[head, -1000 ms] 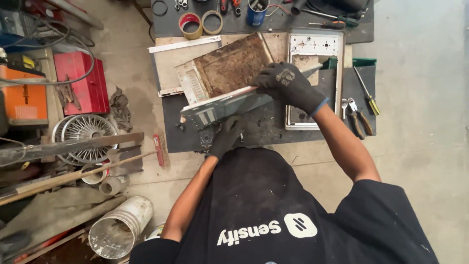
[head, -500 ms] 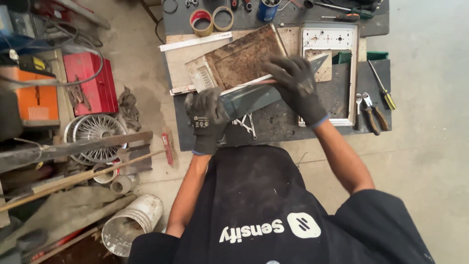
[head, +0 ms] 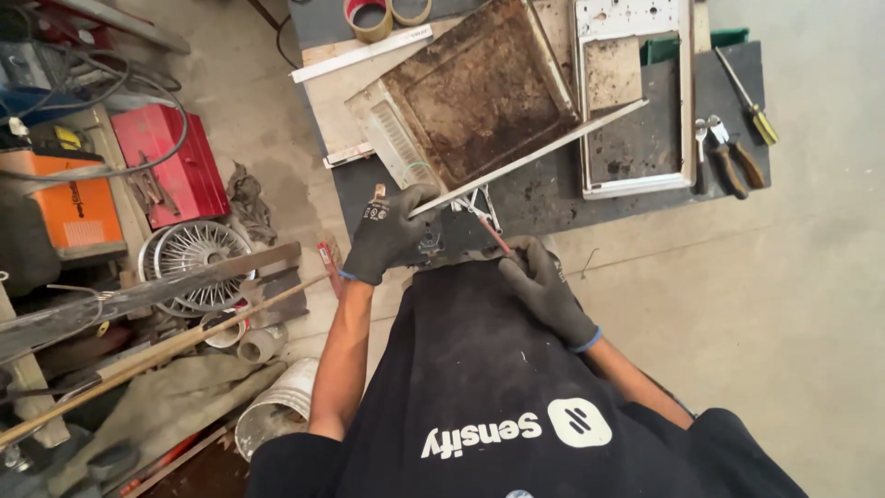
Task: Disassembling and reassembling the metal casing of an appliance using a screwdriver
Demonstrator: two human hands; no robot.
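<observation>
My gloved left hand [head: 387,232] grips the near end of a long pale metal strip [head: 535,153], which slants up and to the right across a rusty brown metal panel [head: 479,92]. Close to my body, my gloved right hand [head: 546,288] is closed on a thin red-handled tool [head: 496,237] that points toward a small wire bracket [head: 479,199] on the dark mat [head: 553,195]. To the right of the rusty panel lies a white frame panel [head: 684,101].
Pliers [head: 728,159] and a yellow-handled screwdriver [head: 749,96] lie at the mat's right end, tape rolls [head: 371,18] at the top. On the floor at left are a red toolbox [head: 175,161], an orange box [head: 66,198], a wire fan guard [head: 194,254], long sticks and a bucket [head: 277,415].
My right hand has left the strip and drawn back to my body, now holding the thin tool. My left hand has come up and gripped the strip's near end.
</observation>
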